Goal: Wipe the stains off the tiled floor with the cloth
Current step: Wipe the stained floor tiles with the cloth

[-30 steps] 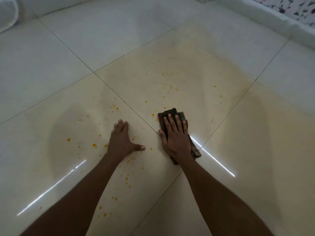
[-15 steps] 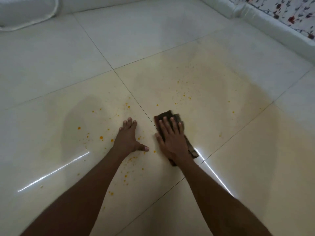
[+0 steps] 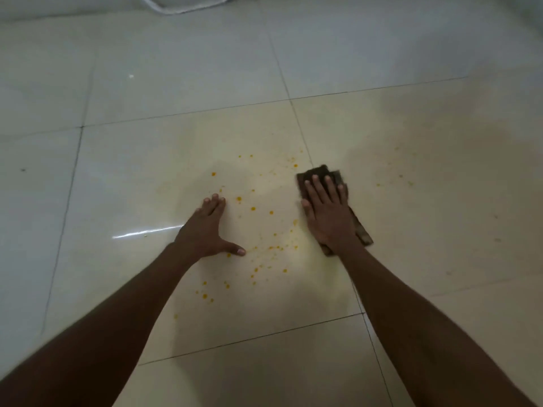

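Note:
A dark brown folded cloth (image 3: 318, 173) lies flat on the glossy cream tiled floor (image 3: 440, 171). My right hand (image 3: 327, 212) presses down on it, fingers spread over its top; only the far edge and the right side of the cloth show. Orange stains (image 3: 253, 209) are scattered as small drops over the tile between my hands and toward me. My left hand (image 3: 210, 227) rests flat on the floor left of the drops, fingers apart, thumb pointing right, holding nothing. A few faint drops (image 3: 401, 176) lie to the right of the cloth.
A white rounded object (image 3: 182, 2) sits at the top edge, far beyond my hands. Grout lines (image 3: 296, 121) cross the floor. A bright light streak (image 3: 144, 232) reflects on the tile left of my left wrist.
The view has swung left, and the wall at the right has left the frame. My hands now lie farther apart, with the drops between them. The cloth stays under my right hand.

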